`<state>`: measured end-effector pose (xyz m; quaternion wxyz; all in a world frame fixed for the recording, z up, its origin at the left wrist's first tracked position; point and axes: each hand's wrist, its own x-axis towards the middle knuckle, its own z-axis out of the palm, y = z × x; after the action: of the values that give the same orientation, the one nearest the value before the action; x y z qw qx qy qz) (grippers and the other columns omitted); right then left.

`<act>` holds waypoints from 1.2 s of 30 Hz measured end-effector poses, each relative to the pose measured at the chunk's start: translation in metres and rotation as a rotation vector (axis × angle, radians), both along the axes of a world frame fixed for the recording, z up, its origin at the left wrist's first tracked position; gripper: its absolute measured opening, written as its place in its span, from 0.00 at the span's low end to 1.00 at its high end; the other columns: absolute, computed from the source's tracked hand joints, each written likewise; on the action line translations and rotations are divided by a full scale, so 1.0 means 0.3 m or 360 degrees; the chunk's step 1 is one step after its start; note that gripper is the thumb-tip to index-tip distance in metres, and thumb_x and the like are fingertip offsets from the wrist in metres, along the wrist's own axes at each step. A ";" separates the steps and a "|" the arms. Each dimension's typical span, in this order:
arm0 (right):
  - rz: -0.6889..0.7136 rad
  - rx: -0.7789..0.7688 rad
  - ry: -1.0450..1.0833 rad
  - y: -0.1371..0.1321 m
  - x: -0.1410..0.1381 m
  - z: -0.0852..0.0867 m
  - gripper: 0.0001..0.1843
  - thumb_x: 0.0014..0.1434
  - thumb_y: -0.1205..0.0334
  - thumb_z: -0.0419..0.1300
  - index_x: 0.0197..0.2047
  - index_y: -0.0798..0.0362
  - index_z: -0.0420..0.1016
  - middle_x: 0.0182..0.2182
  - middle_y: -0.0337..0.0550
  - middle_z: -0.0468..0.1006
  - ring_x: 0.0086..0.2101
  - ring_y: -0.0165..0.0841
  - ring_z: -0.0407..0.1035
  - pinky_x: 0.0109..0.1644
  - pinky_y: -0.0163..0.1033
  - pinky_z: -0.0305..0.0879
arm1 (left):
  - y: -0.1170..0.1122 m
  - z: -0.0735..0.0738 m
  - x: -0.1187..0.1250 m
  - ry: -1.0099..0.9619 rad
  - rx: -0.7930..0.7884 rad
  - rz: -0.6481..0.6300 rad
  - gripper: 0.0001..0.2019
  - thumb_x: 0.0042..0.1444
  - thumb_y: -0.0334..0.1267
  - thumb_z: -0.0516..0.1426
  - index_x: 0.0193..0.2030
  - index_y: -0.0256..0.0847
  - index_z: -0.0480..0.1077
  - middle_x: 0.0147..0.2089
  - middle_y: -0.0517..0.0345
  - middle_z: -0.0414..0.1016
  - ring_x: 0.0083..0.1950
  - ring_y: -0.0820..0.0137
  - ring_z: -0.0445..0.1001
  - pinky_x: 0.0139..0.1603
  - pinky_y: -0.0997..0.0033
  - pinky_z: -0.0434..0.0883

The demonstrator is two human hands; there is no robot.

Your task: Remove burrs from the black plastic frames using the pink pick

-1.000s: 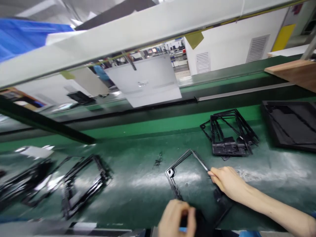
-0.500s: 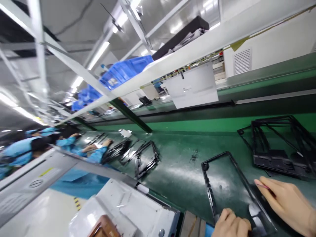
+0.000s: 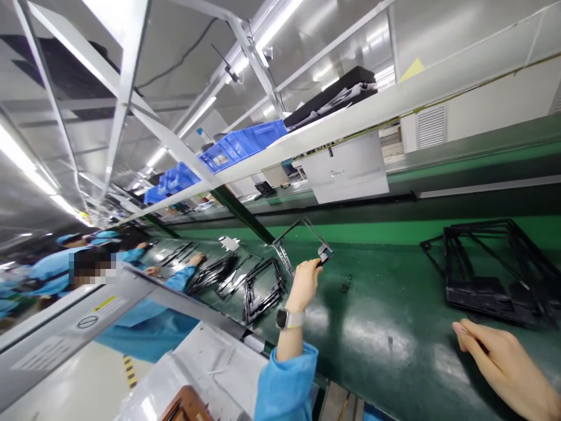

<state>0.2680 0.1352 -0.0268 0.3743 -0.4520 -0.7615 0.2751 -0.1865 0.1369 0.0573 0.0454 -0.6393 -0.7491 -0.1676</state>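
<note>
My left hand (image 3: 305, 282) is closed on one corner of a thin black plastic frame (image 3: 302, 236) and holds it up in the air above the green conveyor belt (image 3: 385, 316). A watch sits on that wrist. Just beyond it lies a pile of black frames (image 3: 262, 286) on the belt. My right hand (image 3: 499, 359) rests low at the right over the belt with its fingers loosely curled and nothing in them. A stack of black frames (image 3: 491, 272) lies beyond the right hand.
Co-workers in blue coats (image 3: 56, 266) sit along the belt at the left, with more frames (image 3: 210, 272) before them. A white shelf (image 3: 350, 111) with blue bins (image 3: 236, 146) runs overhead. A grey machine top (image 3: 210, 368) stands at the near edge.
My left hand has lifted the black frame off the belt and carried it to the left. My right hand has let go of it. The view has swung left and up.
</note>
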 end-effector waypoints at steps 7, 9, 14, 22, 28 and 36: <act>0.0369 -0.0305 -0.0017 -0.054 -0.029 -0.019 0.23 0.77 0.43 0.48 0.30 0.42 0.66 0.27 0.43 0.75 0.28 0.46 0.73 0.35 0.51 0.62 | 0.067 -0.177 -0.188 0.0107 -0.0136 0.0236 0.17 0.71 0.45 0.63 0.61 0.39 0.73 0.60 0.48 0.77 0.56 0.59 0.80 0.56 0.50 0.80; 0.0424 -0.0292 -0.0053 -0.072 -0.040 -0.023 0.22 0.77 0.46 0.48 0.31 0.42 0.64 0.28 0.43 0.74 0.27 0.46 0.71 0.34 0.51 0.58 | 0.021 -0.225 -0.195 0.0123 -0.0058 0.0277 0.18 0.71 0.45 0.63 0.62 0.39 0.73 0.62 0.47 0.76 0.58 0.57 0.79 0.59 0.48 0.79; 0.0364 -0.0104 -0.0088 -0.065 -0.032 0.024 0.21 0.78 0.51 0.48 0.30 0.44 0.59 0.25 0.39 0.69 0.25 0.40 0.67 0.32 0.48 0.54 | -0.132 -0.376 -0.087 0.0031 0.0190 0.0310 0.20 0.74 0.46 0.53 0.63 0.34 0.72 0.63 0.37 0.77 0.66 0.48 0.76 0.68 0.39 0.73; -0.0019 0.0189 -0.0500 0.100 0.161 0.177 0.11 0.76 0.52 0.56 0.46 0.48 0.74 0.43 0.45 0.77 0.40 0.39 0.74 0.45 0.45 0.68 | -0.152 -0.430 0.144 -0.0426 0.0419 0.0173 0.32 0.68 0.59 0.48 0.64 0.33 0.71 0.66 0.31 0.76 0.70 0.39 0.74 0.70 0.34 0.71; 0.0112 0.0287 -0.0628 0.162 0.238 0.112 0.07 0.72 0.61 0.60 0.48 0.47 0.80 0.44 0.46 0.80 0.43 0.43 0.73 0.49 0.48 0.70 | -0.059 -0.235 0.398 -0.0832 0.0373 -0.0191 0.22 0.72 0.54 0.50 0.58 0.44 0.77 0.59 0.44 0.81 0.62 0.51 0.79 0.67 0.44 0.74; 0.0088 0.0307 -0.0616 0.153 0.212 0.087 0.07 0.71 0.56 0.65 0.42 0.48 0.77 0.41 0.43 0.79 0.40 0.40 0.73 0.45 0.45 0.69 | 0.205 -0.193 0.818 -0.1474 -0.0129 -0.0720 0.20 0.71 0.54 0.55 0.49 0.41 0.81 0.43 0.51 0.84 0.40 0.65 0.80 0.42 0.66 0.75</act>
<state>0.3316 0.1811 -0.0008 0.2550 -0.4375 -0.8540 0.1193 0.0590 0.1983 -0.0007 -0.3532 -0.6453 -0.5396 -0.4095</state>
